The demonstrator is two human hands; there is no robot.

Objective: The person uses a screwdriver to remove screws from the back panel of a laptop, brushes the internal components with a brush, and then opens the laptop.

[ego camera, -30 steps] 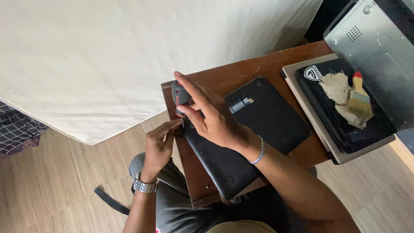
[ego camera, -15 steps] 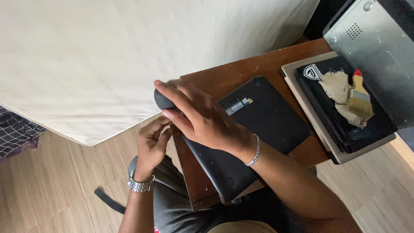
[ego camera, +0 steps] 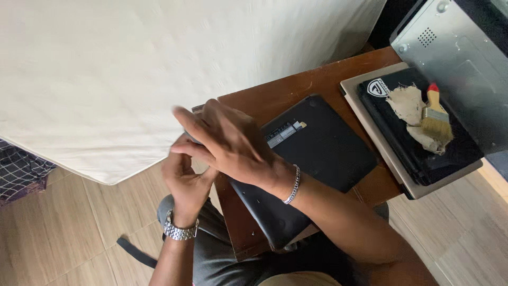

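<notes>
Right hand spreads loosely over the matte black plastic laptop, gripping nothing I can see; left hand pinches beneath. Overhanging the brown wooden table, it could tip.

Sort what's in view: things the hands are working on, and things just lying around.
In hand: black laptop lying bottom-up on the wooden table, left hand and right hand at its corner.
Lying about: paintbrush, rag, stacked laptops, metal case, mattress.
</notes>
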